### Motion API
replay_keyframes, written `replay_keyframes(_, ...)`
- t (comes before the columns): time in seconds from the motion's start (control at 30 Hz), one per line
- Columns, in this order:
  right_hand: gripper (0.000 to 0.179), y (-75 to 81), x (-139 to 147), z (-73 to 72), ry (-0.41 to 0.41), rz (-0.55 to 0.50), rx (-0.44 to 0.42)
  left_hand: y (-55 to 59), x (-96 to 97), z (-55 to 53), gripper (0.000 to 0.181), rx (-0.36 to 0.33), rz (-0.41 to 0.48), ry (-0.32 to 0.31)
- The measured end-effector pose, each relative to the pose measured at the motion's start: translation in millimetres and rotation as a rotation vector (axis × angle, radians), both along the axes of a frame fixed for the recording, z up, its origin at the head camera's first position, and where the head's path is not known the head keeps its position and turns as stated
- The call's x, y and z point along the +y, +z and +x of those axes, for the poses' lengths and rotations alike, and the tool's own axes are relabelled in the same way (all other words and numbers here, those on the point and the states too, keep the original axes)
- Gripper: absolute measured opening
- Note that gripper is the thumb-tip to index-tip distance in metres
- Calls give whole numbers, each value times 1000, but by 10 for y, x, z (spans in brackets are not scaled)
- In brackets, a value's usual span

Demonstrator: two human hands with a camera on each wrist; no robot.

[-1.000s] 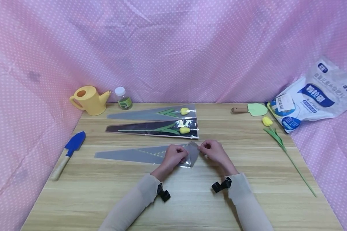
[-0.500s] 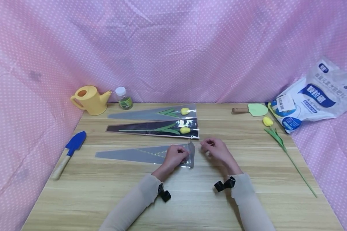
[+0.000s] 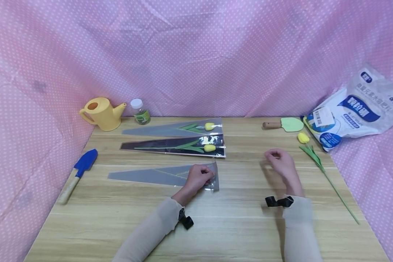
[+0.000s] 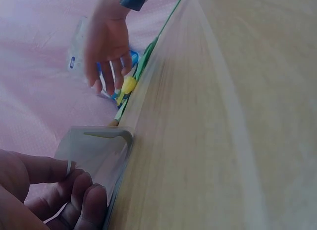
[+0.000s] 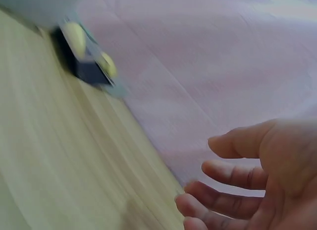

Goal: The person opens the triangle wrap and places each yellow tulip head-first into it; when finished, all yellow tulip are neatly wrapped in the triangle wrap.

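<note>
My left hand pinches the film edge at the wide end of a grey flower sleeve lying on the table; the left wrist view shows thumb and fingertip on the clear film. Off to the right, my right hand is above the tabletop holding nothing, its fingers loosely bent and apart in the right wrist view. A loose yellow tulip with a long green stem lies right of that hand. Behind the grey sleeve lie a black sleeve and another grey sleeve, each with a yellow tulip inside.
A yellow watering can and a white-lidded jar stand at the back left. A blue trowel lies at the left edge. A green trowel and a white printed bag are at the back right.
My right hand has let go of the grey sleeve's end and moved right, toward the loose tulip. The sleeve's raised flap has dropped back. My left hand stays on the sleeve.
</note>
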State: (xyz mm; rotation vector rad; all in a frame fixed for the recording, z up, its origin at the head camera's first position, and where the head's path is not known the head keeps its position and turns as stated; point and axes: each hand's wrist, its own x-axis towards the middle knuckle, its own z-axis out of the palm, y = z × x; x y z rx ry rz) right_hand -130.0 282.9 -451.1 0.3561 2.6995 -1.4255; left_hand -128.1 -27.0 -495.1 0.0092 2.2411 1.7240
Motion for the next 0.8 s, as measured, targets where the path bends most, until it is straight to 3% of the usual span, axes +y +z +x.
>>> replay_keyframes(0.37,55,13,463,99,-185,74,-6,-9,-2,2,11,-1,12,0)
replay_keyframes(0.63,69,-12,821,207,-238,89,-90,-21,-3,0,12,-1,27,-4)
replay_keyframes(0.8,70,-37,1039,306,-295,113,-69,-8,-5,-8,12,-12,27,-3)
